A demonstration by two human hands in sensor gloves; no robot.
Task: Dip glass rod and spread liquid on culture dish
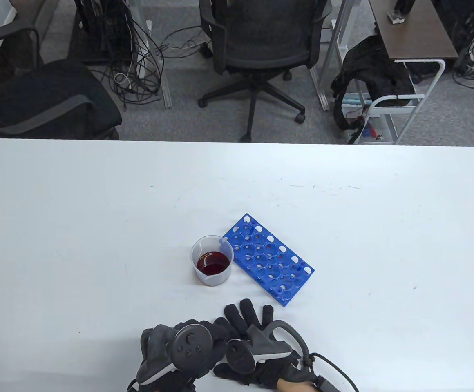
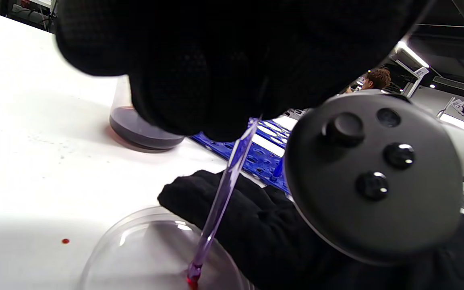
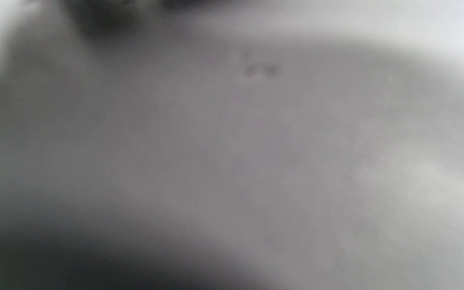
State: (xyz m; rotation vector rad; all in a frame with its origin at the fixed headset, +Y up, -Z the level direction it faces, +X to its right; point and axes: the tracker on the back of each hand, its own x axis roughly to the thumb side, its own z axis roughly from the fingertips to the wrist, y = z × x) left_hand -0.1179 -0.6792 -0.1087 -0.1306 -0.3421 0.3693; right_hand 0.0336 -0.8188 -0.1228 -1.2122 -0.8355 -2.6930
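Observation:
My left hand point(image 1: 175, 347) is at the table's near edge and pinches a clear glass rod point(image 2: 226, 185) between its fingertips point(image 2: 199, 100). The rod slants down into a clear culture dish point(image 2: 135, 245). Its tip touches a small red drop point(image 2: 192, 280) on the dish floor. My right hand point(image 1: 257, 339) lies next to the left one with its fingers point(image 1: 247, 312) stretched out flat. It rests against the dish's far rim in the left wrist view point(image 2: 232, 217). In the table view the hands hide the dish and rod. The right wrist view is a grey blur.
A plastic beaker point(image 1: 212, 261) with dark red liquid stands just beyond the hands, also in the left wrist view point(image 2: 143, 133). A blue test tube rack point(image 1: 267, 259) lies at its right. A small red spot point(image 2: 65, 241) is on the white table point(image 1: 98, 228) left of the dish.

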